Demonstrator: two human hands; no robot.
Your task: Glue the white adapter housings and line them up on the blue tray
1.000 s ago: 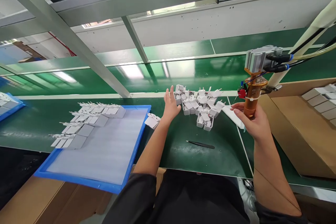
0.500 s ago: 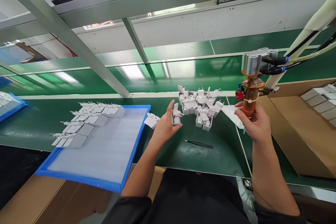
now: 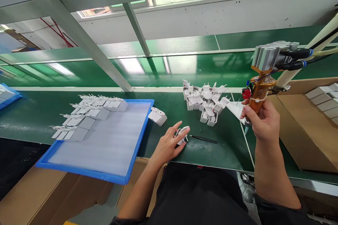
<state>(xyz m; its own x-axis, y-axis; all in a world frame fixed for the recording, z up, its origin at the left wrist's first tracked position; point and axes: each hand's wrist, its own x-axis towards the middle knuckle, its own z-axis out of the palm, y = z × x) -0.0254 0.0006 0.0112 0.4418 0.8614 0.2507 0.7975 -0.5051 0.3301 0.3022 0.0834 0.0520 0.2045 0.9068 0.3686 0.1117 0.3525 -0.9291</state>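
Observation:
My left hand (image 3: 167, 145) is closed around a white plug adapter housing (image 3: 182, 135) low over the green bench, near its front edge. The housing's lid side is partly covered by my fingers. In my right hand (image 3: 266, 121) is a copper-coloured glue dispensing gun (image 3: 258, 101), gripped by its barrel, with the pale nozzle pointing down. Black tweezers (image 3: 204, 139) lie just right of my left hand. Beyond them sits a cluster of open white adapter housings (image 3: 208, 103). A single closed adapter (image 3: 157, 116) rests beside the blue tray's right edge.
A blue-rimmed tray (image 3: 139, 137) at left carries several rows of white adapters (image 3: 87, 114). At right stands a cardboard box (image 3: 298, 126) with white boxes inside. Hoses (image 3: 320, 47) and a pale pole run to the gun. A white sheet (image 3: 236, 109) lies behind its nozzle.
My left hand has come down toward the front of the bench with the housing, away from the cluster. My right hand and the gun have shifted slightly right, and the nozzle now shows.

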